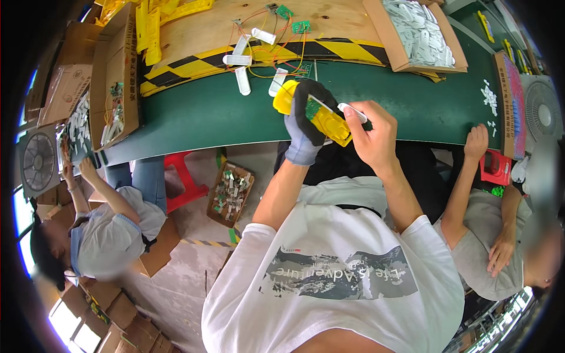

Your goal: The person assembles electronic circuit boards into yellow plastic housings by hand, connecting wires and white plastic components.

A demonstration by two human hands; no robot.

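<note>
My left hand [306, 120], in a black and grey glove, is closed around a yellow plastic housing [333, 126] held above the table's near edge. Part of a green circuit board [315, 107] shows in the housing beside the gloved fingers. My bare right hand [378, 135] pinches a small white plastic piece [355, 113] between thumb and fingers, close to the housing's right side. Just beyond my hands lie several white plastic covers [243, 81] and green circuit boards [301, 27] joined by thin red, orange and yellow wires.
An open carton of white plastic parts [421, 32] stands at the back right. Yellow housings [152, 35] lie at the back left, near a tall carton [120, 76]. A box of small parts [231, 194] is on the floor. Co-workers sit left [118, 226] and right [485, 250].
</note>
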